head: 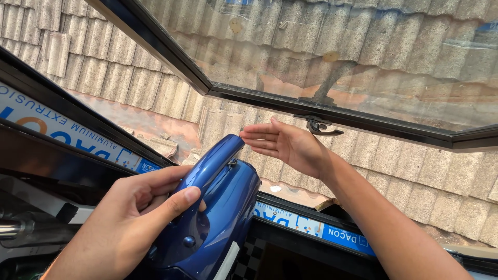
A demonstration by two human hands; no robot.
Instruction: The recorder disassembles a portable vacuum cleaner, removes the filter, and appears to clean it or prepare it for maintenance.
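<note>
One glossy blue power tool (212,207) sits low in the middle of the view, in front of an open window. Its body is a smooth, rounded metallic-blue shell with a curved hump running up to a blunt tip, a small dark screw head near the top and a round blue button lower on its side; a pale strip shows along its lower right edge. What kind of tool it is cannot be told from this angle.

Two hands are in view. The left hand (129,218) is wrapped around the tool's left side, fingers curled against the shell and the thumb pressed flat across its blue flank, so it is clamped on the tool. The right hand (282,142) is held flat and open just beyond the tool's tip, fingers straight and together, palm turned toward the tool; it grips nothing, and whether the fingertips touch the tip cannot be told.

One black window frame (78,116) runs across below the hands, with a blue-and-white sticker strip on it. One glass sash (332,52) is swung outward above, with one dark handle (321,126) on its lower edge, just beside the right hand. Beyond lie many weathered roof tiles (415,176).
</note>
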